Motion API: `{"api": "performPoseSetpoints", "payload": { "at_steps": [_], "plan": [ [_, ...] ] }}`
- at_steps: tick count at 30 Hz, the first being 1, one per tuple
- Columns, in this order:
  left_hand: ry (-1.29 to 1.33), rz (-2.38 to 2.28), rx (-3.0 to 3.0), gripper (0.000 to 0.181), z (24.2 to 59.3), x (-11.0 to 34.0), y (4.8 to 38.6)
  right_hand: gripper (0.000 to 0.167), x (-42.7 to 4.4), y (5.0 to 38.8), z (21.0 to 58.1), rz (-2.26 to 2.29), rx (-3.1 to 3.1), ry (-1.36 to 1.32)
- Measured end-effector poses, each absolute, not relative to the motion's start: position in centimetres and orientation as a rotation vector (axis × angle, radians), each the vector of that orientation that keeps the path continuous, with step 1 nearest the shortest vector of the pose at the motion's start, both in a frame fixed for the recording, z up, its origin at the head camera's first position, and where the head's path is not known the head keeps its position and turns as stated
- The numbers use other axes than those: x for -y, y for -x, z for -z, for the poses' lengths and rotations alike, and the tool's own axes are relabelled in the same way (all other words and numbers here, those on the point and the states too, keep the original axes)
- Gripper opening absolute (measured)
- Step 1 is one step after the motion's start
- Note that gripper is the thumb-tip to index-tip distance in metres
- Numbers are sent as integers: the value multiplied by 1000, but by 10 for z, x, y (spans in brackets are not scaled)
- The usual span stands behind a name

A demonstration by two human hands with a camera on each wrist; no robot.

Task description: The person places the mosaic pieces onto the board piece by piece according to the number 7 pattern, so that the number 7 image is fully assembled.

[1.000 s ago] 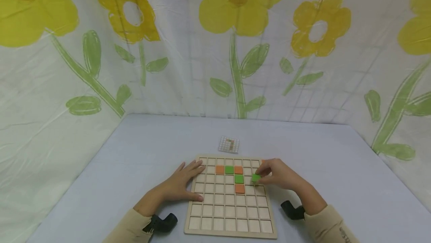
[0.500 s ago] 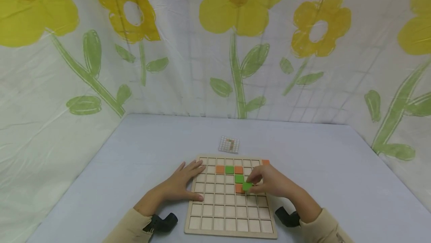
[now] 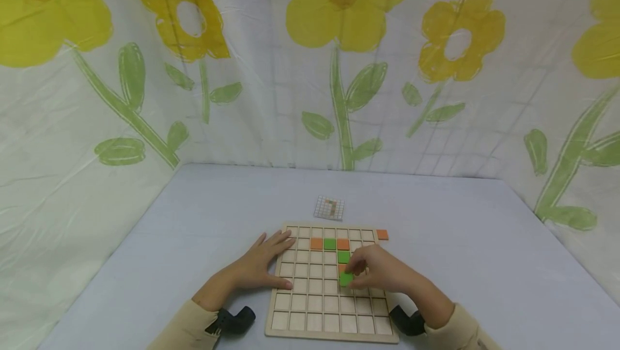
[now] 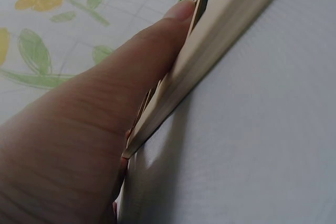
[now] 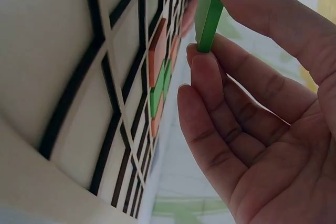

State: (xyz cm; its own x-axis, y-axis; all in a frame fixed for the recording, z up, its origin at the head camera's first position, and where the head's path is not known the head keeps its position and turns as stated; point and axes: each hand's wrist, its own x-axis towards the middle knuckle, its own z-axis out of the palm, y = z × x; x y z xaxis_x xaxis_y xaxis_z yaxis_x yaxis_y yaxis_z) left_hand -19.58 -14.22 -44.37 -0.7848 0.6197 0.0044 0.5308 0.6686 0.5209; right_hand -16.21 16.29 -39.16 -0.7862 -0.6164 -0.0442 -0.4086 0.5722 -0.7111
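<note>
A wooden grid board (image 3: 315, 334) lies on the table, with a few orange and green square tiles set in its cells. My left hand (image 3: 256, 266) rests with spread fingers on the board's left edge; in the left wrist view its thumb (image 4: 152, 40) lies on the rim. Between thumb and fingers, my right hand (image 3: 387, 270) pinches a green tile (image 5: 209, 17). The right wrist view has this tile raised off the board, apart from the set tiles. In the head view it partly covers an orange tile (image 3: 342, 268) below the green tile (image 3: 344, 257) in the same column.
Behind the board lies a small card (image 3: 329, 208) printed with a grid pattern. A loose orange tile (image 3: 382, 235) sits at the board's far right corner. A flower-print curtain (image 3: 271, 97) hangs beyond the table's back edge.
My right hand has carried the green tile left and nearer across the board, from the right columns to just below the lowest orange tile. The left hand has stayed put.
</note>
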Motion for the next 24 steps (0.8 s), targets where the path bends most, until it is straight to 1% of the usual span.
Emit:
{"api": "performPoseSetpoints", "payload": {
  "at_steps": [6, 24],
  "plan": [
    [-942, -760, -2711, 100, 444, 142, 196, 19, -161, 162, 396, 1022, -2499, 816],
    [-944, -768, -2703, 99, 444, 143, 195, 22, -163, 165, 403, 984, -2471, 840]
  ]
}}
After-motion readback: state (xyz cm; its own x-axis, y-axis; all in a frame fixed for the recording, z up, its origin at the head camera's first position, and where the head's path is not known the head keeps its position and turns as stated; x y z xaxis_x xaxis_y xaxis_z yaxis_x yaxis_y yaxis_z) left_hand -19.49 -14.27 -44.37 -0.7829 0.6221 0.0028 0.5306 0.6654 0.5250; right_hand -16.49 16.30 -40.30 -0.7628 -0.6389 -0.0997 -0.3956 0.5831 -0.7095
